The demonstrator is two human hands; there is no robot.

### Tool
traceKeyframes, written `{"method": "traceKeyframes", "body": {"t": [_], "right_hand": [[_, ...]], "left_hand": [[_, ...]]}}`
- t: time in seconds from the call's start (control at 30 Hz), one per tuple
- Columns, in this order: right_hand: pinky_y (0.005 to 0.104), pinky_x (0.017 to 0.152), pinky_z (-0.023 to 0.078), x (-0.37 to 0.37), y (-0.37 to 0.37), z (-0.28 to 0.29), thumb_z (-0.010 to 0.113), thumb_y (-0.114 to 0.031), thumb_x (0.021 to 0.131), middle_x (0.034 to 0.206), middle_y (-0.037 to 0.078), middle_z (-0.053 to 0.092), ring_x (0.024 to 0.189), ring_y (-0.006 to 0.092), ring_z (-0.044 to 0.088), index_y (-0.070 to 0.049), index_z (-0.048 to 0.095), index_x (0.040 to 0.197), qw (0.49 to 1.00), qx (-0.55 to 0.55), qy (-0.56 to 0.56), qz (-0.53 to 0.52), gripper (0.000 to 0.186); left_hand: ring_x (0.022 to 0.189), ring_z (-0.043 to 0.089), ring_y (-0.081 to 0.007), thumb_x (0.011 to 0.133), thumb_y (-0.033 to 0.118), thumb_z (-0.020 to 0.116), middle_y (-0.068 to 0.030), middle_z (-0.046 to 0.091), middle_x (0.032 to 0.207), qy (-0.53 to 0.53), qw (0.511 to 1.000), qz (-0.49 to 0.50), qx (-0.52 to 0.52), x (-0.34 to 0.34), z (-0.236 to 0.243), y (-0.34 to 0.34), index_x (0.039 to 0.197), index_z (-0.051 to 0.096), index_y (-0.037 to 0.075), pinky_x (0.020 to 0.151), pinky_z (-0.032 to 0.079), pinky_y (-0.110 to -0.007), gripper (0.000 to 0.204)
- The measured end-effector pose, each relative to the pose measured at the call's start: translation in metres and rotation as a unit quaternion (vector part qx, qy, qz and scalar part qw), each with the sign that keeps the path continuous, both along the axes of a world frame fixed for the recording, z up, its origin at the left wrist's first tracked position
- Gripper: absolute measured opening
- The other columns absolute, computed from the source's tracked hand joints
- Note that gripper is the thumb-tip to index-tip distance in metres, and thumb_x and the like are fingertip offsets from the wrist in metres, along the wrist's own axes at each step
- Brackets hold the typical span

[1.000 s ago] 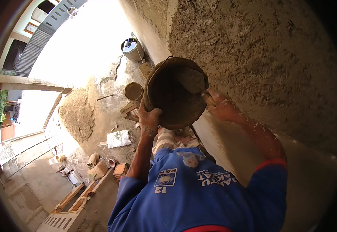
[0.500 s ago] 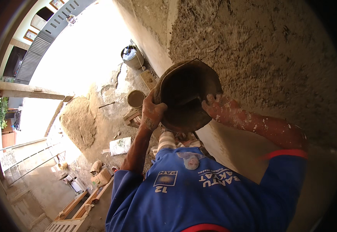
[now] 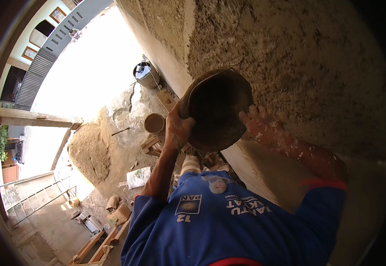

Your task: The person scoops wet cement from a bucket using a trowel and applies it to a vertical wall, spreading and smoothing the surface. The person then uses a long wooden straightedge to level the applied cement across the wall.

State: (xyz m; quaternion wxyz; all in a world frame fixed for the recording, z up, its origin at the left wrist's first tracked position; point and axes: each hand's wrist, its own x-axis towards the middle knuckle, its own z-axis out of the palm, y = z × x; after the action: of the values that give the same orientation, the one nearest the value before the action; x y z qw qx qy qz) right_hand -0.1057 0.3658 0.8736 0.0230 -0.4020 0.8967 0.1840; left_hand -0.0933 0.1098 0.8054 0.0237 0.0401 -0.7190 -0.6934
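Observation:
My left hand (image 3: 178, 129) grips the left rim of a dark, mortar-stained bucket (image 3: 215, 104), thumb over the edge, holding it up above my legs and tipped so its dark hollow faces me. My right hand (image 3: 263, 124), spattered with pale plaster, is at the bucket's right rim with fingers apart and slightly bent. The inside of the bucket is too dark to make out. Beside me rises a rough plastered wall (image 3: 290, 53), very close to the bucket and my right arm.
Below lie a smaller bucket (image 3: 154, 123), a wooden stand (image 3: 151, 144), a board (image 3: 166, 99), a sand pile (image 3: 89, 150) and a white sack (image 3: 137, 177). A large bucket (image 3: 146, 77) stands farther along the wall. Timber frames (image 3: 108, 244), a metal ladder-like frame (image 3: 38, 199) and a beam (image 3: 29, 115) are at left.
The bucket has shifted right and turned. My right hand moved into it and back out to the rim. The greyish flat piece seen inside earlier no longer shows.

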Motion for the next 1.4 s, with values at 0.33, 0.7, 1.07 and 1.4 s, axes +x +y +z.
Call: {"method": "traceKeyframes", "body": {"t": [0.33, 0.7, 1.07, 1.4], "right_hand": [[0.0412, 0.087, 0.047, -0.029, -0.022, -0.036, 0.06, -0.024, 0.076, 0.098, 0.011, 0.057, 0.095, 0.0224, 0.054, -0.005, 0.053, 0.12, 0.985, 0.134, -0.024, -0.108, 0.048], [0.0432, 0.084, 0.05, 0.016, 0.003, -0.138, 0.058, -0.026, 0.077, 0.101, 0.016, 0.061, 0.098, 0.0309, 0.059, -0.007, 0.054, 0.119, 0.925, -0.162, -0.257, -0.229, 0.046], [0.0357, 0.077, 0.051, 0.045, -0.016, -0.161, 0.066, -0.022, 0.078, 0.101, 0.019, 0.064, 0.09, 0.0244, 0.064, 0.001, 0.052, 0.123, 0.626, -0.484, -0.428, -0.438, 0.052], [0.0381, 0.072, 0.052, 0.022, 0.022, -0.163, 0.065, -0.031, 0.08, 0.088, 0.024, 0.066, 0.082, 0.0305, 0.067, 0.003, 0.055, 0.119, 0.818, -0.417, -0.175, -0.355, 0.053]], "left_hand": [[0.091, 0.065, -0.0337, 0.064, 0.006, 0.05, -0.0255, 0.065, 0.094, 0.008, 0.998, -0.026, -0.065, -0.014, 0.022, 0.027, 0.118, 0.055, -0.001, 0.083, 0.049, -0.039, 0.055], [0.106, 0.055, -0.0393, 0.067, 0.01, 0.055, -0.0249, 0.059, 0.108, -0.084, 0.979, -0.035, -0.183, -0.01, -0.026, 0.049, 0.128, 0.049, 0.008, 0.09, 0.044, -0.045, 0.062], [0.092, 0.061, -0.0385, 0.066, 0.011, 0.056, -0.0234, 0.063, 0.094, -0.127, 0.979, 0.042, -0.154, 0.002, -0.059, 0.047, 0.123, 0.05, 0.001, 0.083, 0.048, -0.044, 0.058], [0.086, 0.063, -0.0258, 0.065, 0.008, 0.056, -0.0183, 0.065, 0.097, -0.08, 0.992, 0.094, 0.024, -0.012, -0.045, 0.018, 0.114, 0.052, -0.008, 0.081, 0.05, -0.035, 0.052]]}}
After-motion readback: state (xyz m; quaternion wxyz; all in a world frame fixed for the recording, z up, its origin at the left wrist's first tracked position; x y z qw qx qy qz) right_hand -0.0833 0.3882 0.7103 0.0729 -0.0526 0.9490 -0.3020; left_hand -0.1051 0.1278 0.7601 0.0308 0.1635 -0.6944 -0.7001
